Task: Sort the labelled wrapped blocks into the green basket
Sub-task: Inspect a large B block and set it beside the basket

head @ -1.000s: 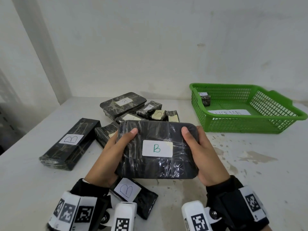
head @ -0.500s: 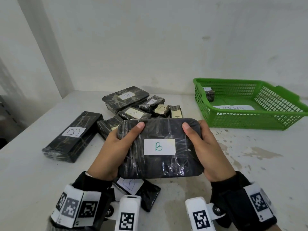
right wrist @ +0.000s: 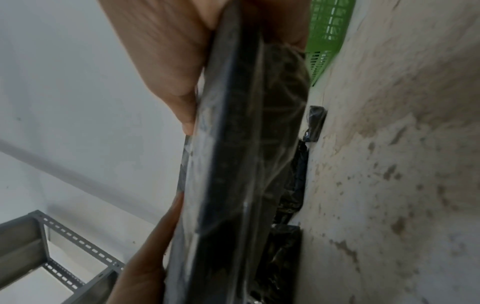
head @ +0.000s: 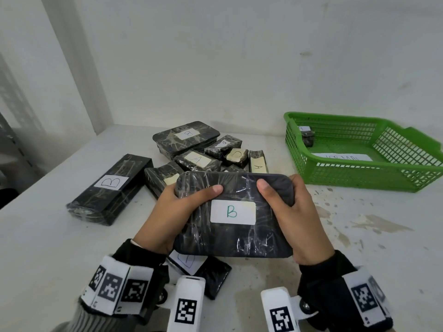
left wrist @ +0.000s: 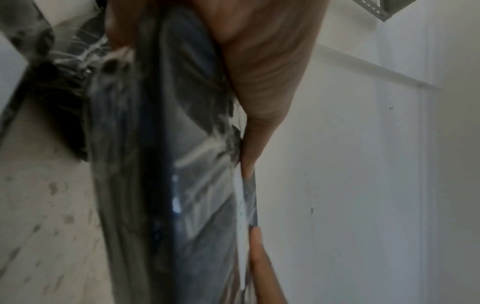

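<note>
A wide black wrapped block (head: pixel 242 236) with a white label reading B is held above the table, label facing me. My left hand (head: pixel 177 212) grips its left end, thumb on top. My right hand (head: pixel 294 216) grips its right end the same way. Both wrist views show the block edge-on (left wrist: pixel 166 164) (right wrist: pixel 233 164) between thumb and fingers. The green basket (head: pixel 359 178) stands at the back right, holding one small wrapped block (head: pixel 308 137) and a paper sheet. Several labelled blocks lie in a pile (head: pixel 201 159) behind the held one.
A long block labelled B (head: pixel 110 188) lies at the left. A flat labelled block (head: pixel 203 269) lies under my hands near the front edge. The stained white table (head: pixel 371 236) runs to a wall behind. A grey metal shelf frame (right wrist: pixel 52 236) shows in the right wrist view.
The held block has stayed in both hands, rising slightly and shifting a little to the right. Both thumbs have slid closer to the label.
</note>
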Tool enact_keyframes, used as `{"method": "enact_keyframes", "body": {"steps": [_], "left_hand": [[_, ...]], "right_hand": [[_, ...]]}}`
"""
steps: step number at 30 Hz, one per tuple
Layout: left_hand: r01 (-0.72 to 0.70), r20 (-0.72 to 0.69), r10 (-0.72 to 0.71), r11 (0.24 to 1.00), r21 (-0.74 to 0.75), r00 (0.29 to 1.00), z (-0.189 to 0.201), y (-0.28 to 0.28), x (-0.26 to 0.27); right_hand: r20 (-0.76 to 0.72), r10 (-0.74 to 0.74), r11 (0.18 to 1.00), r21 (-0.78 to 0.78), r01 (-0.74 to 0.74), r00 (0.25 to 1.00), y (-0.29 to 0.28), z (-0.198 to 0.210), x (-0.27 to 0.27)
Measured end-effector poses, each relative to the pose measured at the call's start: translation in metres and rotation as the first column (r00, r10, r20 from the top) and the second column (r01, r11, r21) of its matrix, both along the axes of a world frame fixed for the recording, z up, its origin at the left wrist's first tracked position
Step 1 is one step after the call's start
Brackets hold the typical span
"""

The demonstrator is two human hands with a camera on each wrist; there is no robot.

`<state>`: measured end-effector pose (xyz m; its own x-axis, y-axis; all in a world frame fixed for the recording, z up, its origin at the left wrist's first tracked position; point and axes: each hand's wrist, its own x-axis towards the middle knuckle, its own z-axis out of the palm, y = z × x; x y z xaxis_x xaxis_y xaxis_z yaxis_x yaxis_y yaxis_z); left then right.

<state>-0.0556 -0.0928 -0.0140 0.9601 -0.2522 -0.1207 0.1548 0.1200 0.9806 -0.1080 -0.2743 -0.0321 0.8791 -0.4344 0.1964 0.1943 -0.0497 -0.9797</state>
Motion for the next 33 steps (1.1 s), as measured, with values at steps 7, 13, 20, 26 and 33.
{"method": "enact_keyframes", "body": {"steps": [7, 13, 20, 26, 33], "left_hand": [[0.016, 0.026, -0.017, 1.000, 0.008, 1.000, 0.000, -0.001, -0.001], [-0.007, 0.039, 0.007, 1.000, 0.003, 0.999, -0.005, -0.003, 0.000], [-0.007, 0.065, 0.009, 0.999, -0.034, 0.998, -0.007, -0.003, 0.001], [0.053, 0.145, -0.046, 0.998, -0.046, 0.988, 0.001, 0.000, -0.001], [0.111, 0.173, -0.115, 0.993, 0.035, 0.978, 0.001, 0.005, 0.001]], "right_hand": [[-0.014, -0.044, 0.998, -0.035, 0.043, 0.999, 0.000, 0.000, -0.001], [-0.009, -0.036, 0.999, -0.036, 0.035, 0.999, -0.004, -0.003, 0.001], [0.010, 0.022, 1.000, 0.005, -0.022, 1.000, -0.007, -0.003, 0.002], [0.060, 0.037, 0.999, 0.004, -0.037, 0.998, -0.013, -0.004, 0.004], [0.228, -0.022, 1.000, 0.007, 0.021, 0.973, -0.021, 0.004, 0.002]]}}
